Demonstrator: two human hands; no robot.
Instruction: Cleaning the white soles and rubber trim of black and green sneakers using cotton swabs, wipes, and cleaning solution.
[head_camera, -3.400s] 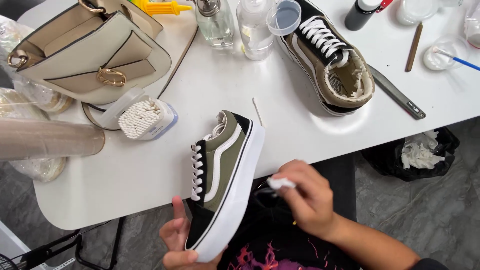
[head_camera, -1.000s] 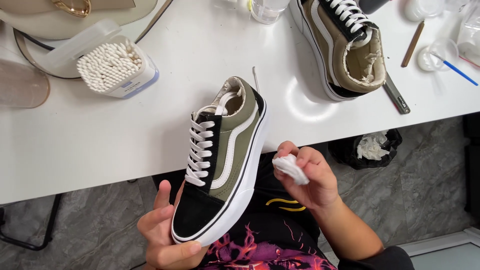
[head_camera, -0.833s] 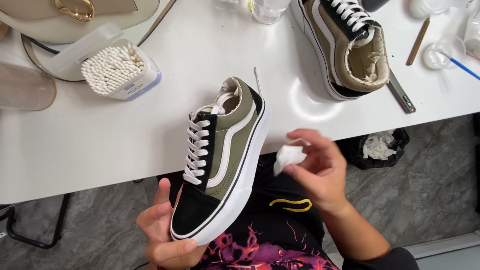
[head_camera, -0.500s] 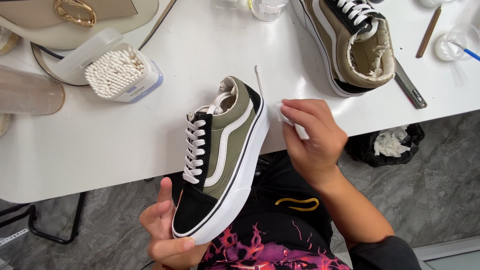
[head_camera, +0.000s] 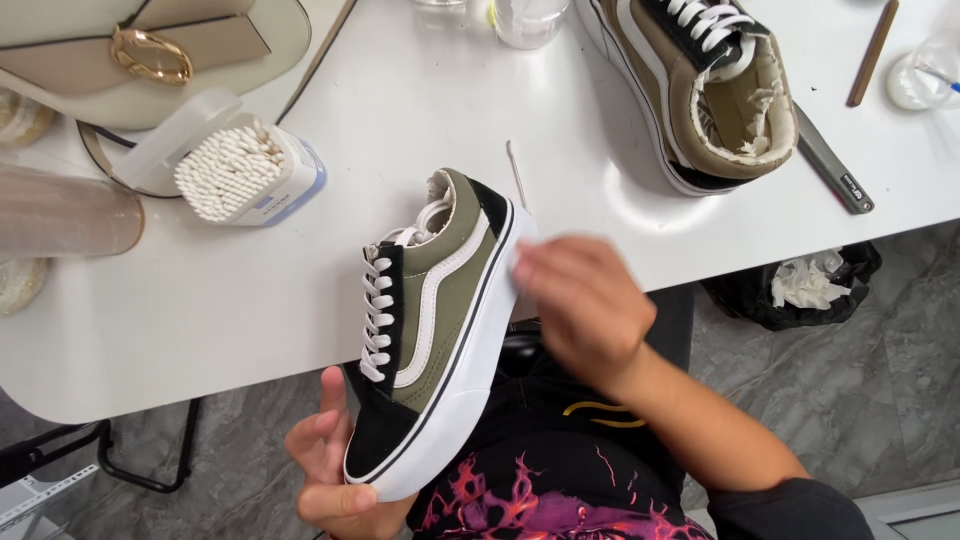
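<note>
My left hand (head_camera: 335, 470) grips the toe of an olive and black sneaker (head_camera: 430, 320) with white laces and a thick white sole, held tilted over the table's front edge. My right hand (head_camera: 580, 300), blurred by motion, is pressed against the white sole near the heel. It is closed around a small white wipe (head_camera: 517, 268), of which only a sliver shows by the fingertips.
A second, worn sneaker (head_camera: 700, 90) lies on the white table (head_camera: 400, 130) at the back right, beside a metal tool (head_camera: 833, 165). An open box of cotton swabs (head_camera: 240, 175) and a beige handbag (head_camera: 140, 50) sit at the left. A black bag holding used wipes (head_camera: 800, 285) lies on the floor.
My right hand, which held the white wipe up off the shoe, has moved left and up to the sneaker's sole near the heel. The left hand keeps the shoe in place.
</note>
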